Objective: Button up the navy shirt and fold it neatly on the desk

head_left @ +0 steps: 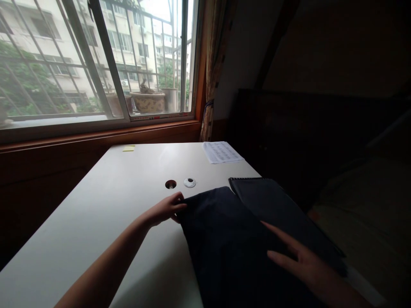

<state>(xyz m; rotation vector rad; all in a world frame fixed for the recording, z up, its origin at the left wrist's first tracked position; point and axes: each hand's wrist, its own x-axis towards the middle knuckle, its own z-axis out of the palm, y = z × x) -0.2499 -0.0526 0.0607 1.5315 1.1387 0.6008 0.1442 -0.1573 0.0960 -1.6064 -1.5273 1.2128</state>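
Observation:
A dark navy cloth (221, 244) spreads over the near right part of the white table. My left hand (170, 207) pinches its far left corner, and that edge looks lifted a little off the tabletop. Over the right side of the cloth is my right hand (298, 261), its fingers stretched out and apart. I cannot tell whether its fingertips touch the fabric. Beside and partly under the cloth lies another dark, flat item (272, 196) with a toothed strip along its far edge; its kind is unclear.
The white table (96, 205) has a round hole (171, 185) with a loose white cap (189, 182) beside it. Printed sheets (222, 152) lie at the far right corner, a yellow sticky note (129, 148) at the far left. Behind stand a barred window (128, 120) and a tied curtain (210, 98).

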